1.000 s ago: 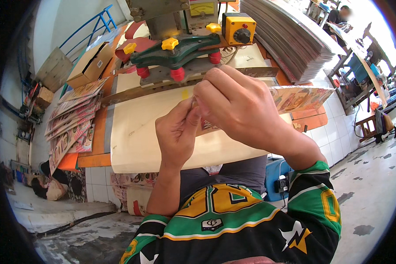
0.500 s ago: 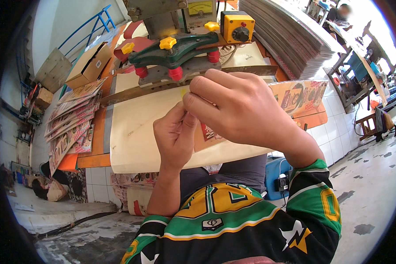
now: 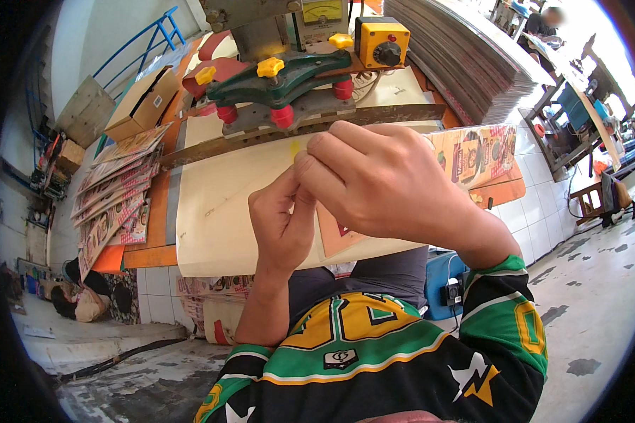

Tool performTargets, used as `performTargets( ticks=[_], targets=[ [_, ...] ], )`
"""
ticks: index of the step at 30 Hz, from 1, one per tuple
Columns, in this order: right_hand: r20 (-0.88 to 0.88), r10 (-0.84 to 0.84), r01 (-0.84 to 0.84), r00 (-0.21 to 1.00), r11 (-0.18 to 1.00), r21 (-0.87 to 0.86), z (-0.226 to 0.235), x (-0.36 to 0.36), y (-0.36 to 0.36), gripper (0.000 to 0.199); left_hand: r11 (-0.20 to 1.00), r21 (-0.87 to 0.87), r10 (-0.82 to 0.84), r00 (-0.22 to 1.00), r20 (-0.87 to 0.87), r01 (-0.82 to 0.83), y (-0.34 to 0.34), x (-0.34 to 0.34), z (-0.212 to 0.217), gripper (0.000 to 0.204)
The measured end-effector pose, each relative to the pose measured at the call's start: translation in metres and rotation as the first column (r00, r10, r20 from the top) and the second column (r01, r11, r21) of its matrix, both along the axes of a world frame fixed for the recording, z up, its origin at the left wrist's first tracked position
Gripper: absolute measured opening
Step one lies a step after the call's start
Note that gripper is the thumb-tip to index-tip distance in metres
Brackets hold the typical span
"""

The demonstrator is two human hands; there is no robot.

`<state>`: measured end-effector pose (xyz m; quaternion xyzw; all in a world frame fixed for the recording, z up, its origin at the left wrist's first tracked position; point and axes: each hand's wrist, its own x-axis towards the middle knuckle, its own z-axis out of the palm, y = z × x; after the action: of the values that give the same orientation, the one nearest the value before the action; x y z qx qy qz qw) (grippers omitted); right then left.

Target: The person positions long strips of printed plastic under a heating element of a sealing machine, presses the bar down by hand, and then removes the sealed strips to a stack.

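Note:
My left hand point(image 3: 282, 222) and my right hand point(image 3: 377, 176) meet in front of the press, thumbs and fingers pinched together at the same spot. Whatever lies between the fingertips is hidden or too small to make out. Below them a cream sheet point(image 3: 219, 218) covers the table front. Part of a printed card point(image 3: 335, 236) shows under my right hand. To the right of that hand a colourful printed strip point(image 3: 483, 151) sticks out, its near part hidden by my wrist.
A press with a green clamp point(image 3: 282, 77), yellow knobs and a metal bar point(image 3: 402, 113) stands ahead, beside a yellow control box point(image 3: 382, 44). Printed packs point(image 3: 120, 190) are piled left near a cardboard box point(image 3: 142, 106). A tall stack of sheets point(image 3: 466, 63) rises at right.
My right hand has dropped slightly, the two hands staying together. The printed strip on the right has shifted and shows a different part. Less of the red print between my hands is visible.

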<state>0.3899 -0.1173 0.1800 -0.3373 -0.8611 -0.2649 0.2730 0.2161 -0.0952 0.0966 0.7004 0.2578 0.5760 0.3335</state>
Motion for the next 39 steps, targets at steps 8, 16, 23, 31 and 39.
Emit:
performTargets(
  ticks=[8,16,23,31,39],
  targets=[
    [-0.143,0.043,-0.032,0.989,0.996,0.078,-0.012,-0.005,0.006,0.015,0.986,0.115,0.133,0.987,-0.088,-0.123,-0.002,0.002,0.001,0.015],
    [-0.283,-0.006,0.013,0.959,1.000,0.023,-0.019,-0.007,0.005,0.022,0.979,0.121,0.173,0.980,-0.094,-0.161,-0.002,0.004,-0.006,0.016],
    [-0.442,0.027,-0.091,0.896,0.988,-0.124,-0.002,0.016,0.020,0.018,0.984,0.116,0.162,0.953,-0.258,-0.136,-0.021,0.016,0.000,0.016],
    [-0.439,0.019,-0.198,0.898,0.910,-0.365,-0.009,0.012,-0.007,0.016,0.978,0.123,0.183,0.976,-0.122,-0.168,-0.009,0.007,-0.011,0.024],
    [-0.599,0.020,-0.281,0.800,0.895,-0.346,-0.023,0.007,-0.008,0.011,0.986,0.082,0.156,0.976,-0.149,-0.145,-0.011,0.006,-0.009,0.016]
  ],
)
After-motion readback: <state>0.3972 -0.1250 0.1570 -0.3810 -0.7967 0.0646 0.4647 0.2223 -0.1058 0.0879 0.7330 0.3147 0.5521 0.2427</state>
